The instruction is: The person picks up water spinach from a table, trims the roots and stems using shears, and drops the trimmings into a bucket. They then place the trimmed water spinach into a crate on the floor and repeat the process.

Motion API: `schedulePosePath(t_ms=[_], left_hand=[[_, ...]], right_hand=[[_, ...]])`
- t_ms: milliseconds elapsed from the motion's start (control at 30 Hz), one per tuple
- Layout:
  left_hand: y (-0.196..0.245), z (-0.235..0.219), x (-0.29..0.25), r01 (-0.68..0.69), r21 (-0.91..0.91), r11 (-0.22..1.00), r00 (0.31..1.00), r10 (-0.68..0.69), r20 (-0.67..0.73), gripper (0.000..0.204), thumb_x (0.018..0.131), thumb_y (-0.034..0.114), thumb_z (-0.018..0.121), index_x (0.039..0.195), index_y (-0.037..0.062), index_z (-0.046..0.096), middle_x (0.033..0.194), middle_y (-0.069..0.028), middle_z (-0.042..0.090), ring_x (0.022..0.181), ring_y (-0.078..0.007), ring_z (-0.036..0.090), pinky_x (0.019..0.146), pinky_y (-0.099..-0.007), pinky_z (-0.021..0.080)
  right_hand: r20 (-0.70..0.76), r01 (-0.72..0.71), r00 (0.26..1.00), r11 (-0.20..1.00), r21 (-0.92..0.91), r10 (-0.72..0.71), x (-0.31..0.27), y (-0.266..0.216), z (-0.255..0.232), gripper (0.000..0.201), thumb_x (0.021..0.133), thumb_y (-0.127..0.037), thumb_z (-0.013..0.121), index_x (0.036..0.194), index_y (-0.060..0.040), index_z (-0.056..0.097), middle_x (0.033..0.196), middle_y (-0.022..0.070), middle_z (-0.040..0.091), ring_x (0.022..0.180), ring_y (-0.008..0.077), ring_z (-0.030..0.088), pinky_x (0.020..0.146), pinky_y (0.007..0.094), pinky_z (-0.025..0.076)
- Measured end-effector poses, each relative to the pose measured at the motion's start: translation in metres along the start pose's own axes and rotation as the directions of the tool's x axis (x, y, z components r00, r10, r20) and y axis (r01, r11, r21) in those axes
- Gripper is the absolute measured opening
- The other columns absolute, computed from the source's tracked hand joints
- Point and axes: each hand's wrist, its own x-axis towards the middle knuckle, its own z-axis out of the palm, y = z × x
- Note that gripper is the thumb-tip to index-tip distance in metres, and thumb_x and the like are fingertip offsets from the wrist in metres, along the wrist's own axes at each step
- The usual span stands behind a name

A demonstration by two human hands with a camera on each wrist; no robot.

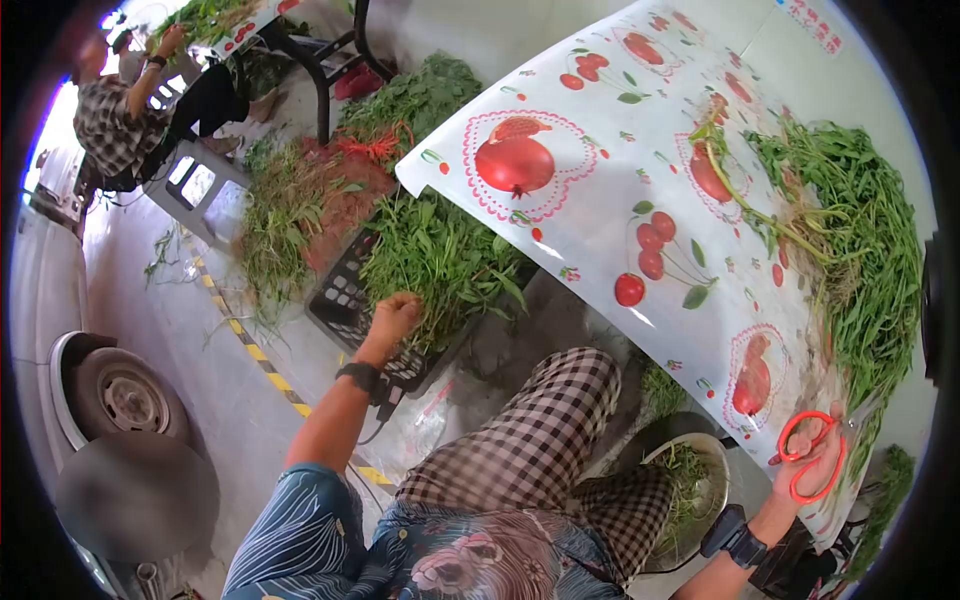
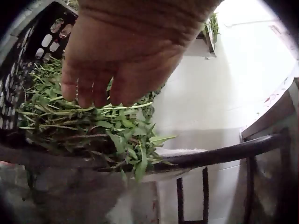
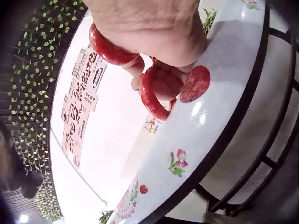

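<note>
Scissors in one hand at the table, the other hand down among the greens

Closest to me, the person sits in checkered trousers (image 1: 520,420) beside the table (image 1: 590,235), with a metal bowl (image 1: 715,480) of cut greens by its near edge. At the table's near right corner, the right hand (image 1: 815,455) is clamped on the red-handled scissors (image 1: 808,490). The head view alone shows their blades, pointing towards the long heap of greens (image 1: 870,240) along the table's right side. The right wrist view brings out the thick red loops around the fingers, and a printed sign (image 3: 81,105) on the pale wall past the table.

Off the table's left edge, the left hand (image 1: 396,320) reaches over a black crate (image 1: 340,290) of leafy stems (image 1: 440,255). From the head view it looks like a bent fist; the left wrist view shows the fingers side by side, pointing down, tips against the stems. I cannot tell whether they pinch any. The left forearm slants out from the patterned sleeve; the right one angles up to the table's corner.

Farther off, beyond the table's left corner, more greens (image 1: 280,220) lie on the floor, and another person (image 1: 125,115) sits in a checkered shirt.
</note>
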Motion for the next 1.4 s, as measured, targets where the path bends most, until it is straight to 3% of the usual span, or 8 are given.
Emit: schedulePosePath(t_ms=[167, 233, 467, 600, 900, 1233, 1367, 1400], left_hand=[[0.105, 0.019, -0.055, -0.304, -0.05, 0.951, 0.948, 0.297, -0.114, 0.017, 0.086, 0.017, 0.051, 0.087, 0.002, 0.057, 0.071, -0.0014, 0.058, 0.06, -0.0081, 0.053, 0.054, -0.0211, 0.042], [0.15, 0.034, -0.086, -0.407, 0.006, 0.913, 0.909, 0.406, -0.095, 0.017, 0.087, 0.016, 0.049, 0.086, 0.0006, 0.057, 0.071, -0.0025, 0.058, 0.06, -0.0084, 0.052, 0.056, -0.0218, 0.043], [0.249, 0.155, -0.182, -0.722, 0.102, 0.685, 0.681, 0.677, 0.279, 0.012, 0.082, 0.002, 0.049, 0.088, 0.0005, 0.059, 0.073, -0.0033, 0.06, 0.068, -0.0082, 0.055, 0.063, -0.021, 0.044], [0.271, 0.241, -0.206, -0.974, 0.188, 0.123, 0.206, 0.827, 0.524, 0.022, 0.072, 0.007, 0.061, 0.094, 0.0033, 0.058, 0.097, -0.0123, 0.059, 0.096, -0.0291, 0.054, 0.084, -0.037, 0.041], [0.257, 0.353, -0.21, -0.977, 0.192, -0.096, 0.064, 0.724, 0.687, 0.032, 0.071, 0.014, 0.063, 0.1, 0.0034, 0.055, 0.104, -0.0128, 0.056, 0.1, -0.0313, 0.05, 0.084, -0.0384, 0.038], [0.259, 0.374, -0.199, -0.991, 0.091, 0.097, 0.133, 0.743, 0.656, 0.013, 0.071, 0.006, 0.06, 0.084, 0.0039, 0.06, 0.087, -0.0092, 0.062, 0.086, -0.0289, 0.055, 0.078, -0.0359, 0.042], [0.262, 0.373, -0.198, -0.994, 0.066, 0.086, 0.108, 0.73, 0.675, 0.013, 0.07, 0.007, 0.06, 0.083, 0.0039, 0.06, 0.087, -0.0086, 0.062, 0.087, -0.028, 0.055, 0.08, -0.0366, 0.042], [0.261, 0.374, -0.197, -0.994, 0.058, 0.089, 0.105, 0.729, 0.676, 0.013, 0.07, 0.007, 0.06, 0.083, 0.004, 0.06, 0.088, -0.0084, 0.062, 0.087, -0.0278, 0.055, 0.08, -0.0367, 0.041]], right_hand=[[-0.151, -0.071, 0.985, 0.994, 0.088, 0.084, -0.002, 0.0, 0.013, 0.028, 0.092, -0.021, 0.041, 0.117, -0.008, 0.043, 0.062, -0.0006, 0.04, 0.048, 0.0075, 0.037, 0.04, 0.0207, 0.03], [0.035, -0.074, 0.997, 0.989, 0.127, 0.071, 0.001, 0.002, 0.003, 0.024, 0.091, -0.02, 0.042, 0.111, -0.0083, 0.046, 0.056, -0.0006, 0.04, 0.043, 0.0081, 0.036, 0.038, 0.0214, 0.03], [0.056, -0.051, 0.998, 0.979, 0.199, 0.041, -0.002, 0.0, 0.008, 0.022, 0.088, -0.018, 0.044, 0.107, -0.0069, 0.045, 0.053, 0.0018, 0.043, 0.043, 0.0098, 0.041, 0.038, 0.0239, 0.034], [0.094, -0.04, 0.995, 0.971, 0.236, 0.018, -0.003, 0.0, 0.007, 0.027, 0.087, -0.018, 0.045, 0.108, -0.002, 0.04, 0.053, 0.0036, 0.044, 0.041, 0.012, 0.04, 0.039, 0.0255, 0.035], [-0.011, 0.022, 1.0, 0.986, 0.165, -0.02, -0.006, -0.003, 0.007, 0.026, 0.083, -0.014, 0.049, 0.104, 0.0011, 0.047, 0.059, 0.0054, 0.052, 0.044, 0.0094, 0.045, 0.041, 0.0216, 0.035], [0.25, -0.146, 0.963, 0.974, 0.173, 0.1, -0.014, -0.021, -0.008, 0.025, 0.082, -0.016, 0.054, 0.099, 0.001, 0.05, 0.064, 0.005, 0.054, 0.047, 0.0091, 0.046, 0.043, 0.0216, 0.036], [0.099, -0.007, 0.992, 0.821, -0.571, 0.078, 0.001, -0.058, -0.042, 0.025, 0.081, -0.016, 0.057, 0.1, -0.0005, 0.051, 0.064, 0.0041, 0.053, 0.053, 0.0102, 0.05, 0.047, 0.0255, 0.039], [0.05, 0.03, 0.999, 0.873, -0.487, -0.007, 0.015, -0.058, -0.055, 0.025, 0.08, -0.016, 0.058, 0.1, -0.0017, 0.052, 0.064, 0.005, 0.053, 0.053, 0.0132, 0.051, 0.049, 0.0274, 0.04]])
